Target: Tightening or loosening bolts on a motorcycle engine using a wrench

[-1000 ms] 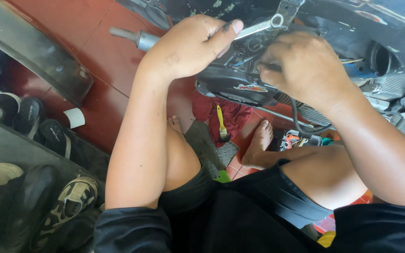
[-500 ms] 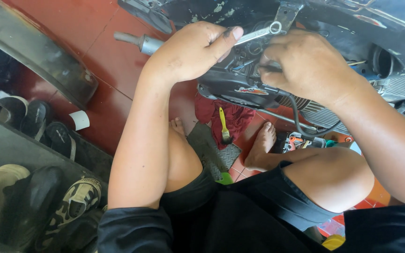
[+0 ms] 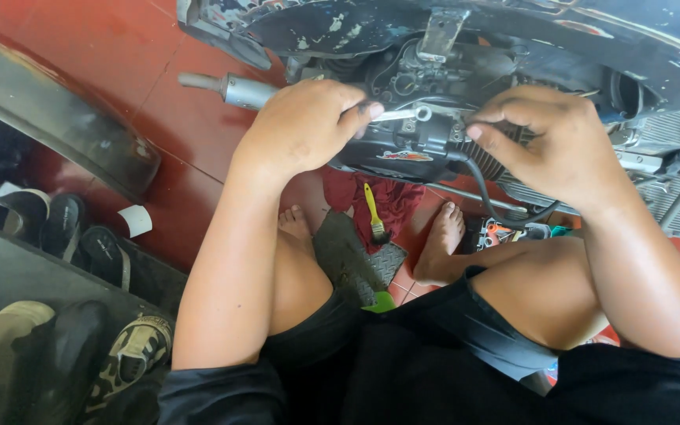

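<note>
- Black, paint-chipped scooter engine casing (image 3: 403, 149) sits at the far side, above the red tiled floor (image 3: 119, 63).
- Right hand (image 3: 560, 145), fingers curled, steadies the casing; whether it holds anything I cannot tell.
- Left hand (image 3: 300, 126) is closed around a slim silver spanner (image 3: 403, 115), which could slip off its bolt if tilted, knocking knuckles.

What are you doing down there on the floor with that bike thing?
A person sits barefoot on the red floor, working on a scooter's engine. The left hand grips a silver wrench set on the engine. The right hand presses fingertips against the engine's ribbed side. A yellow brush lies on a red rag between the feet. Shoes sit off to the side.
</note>
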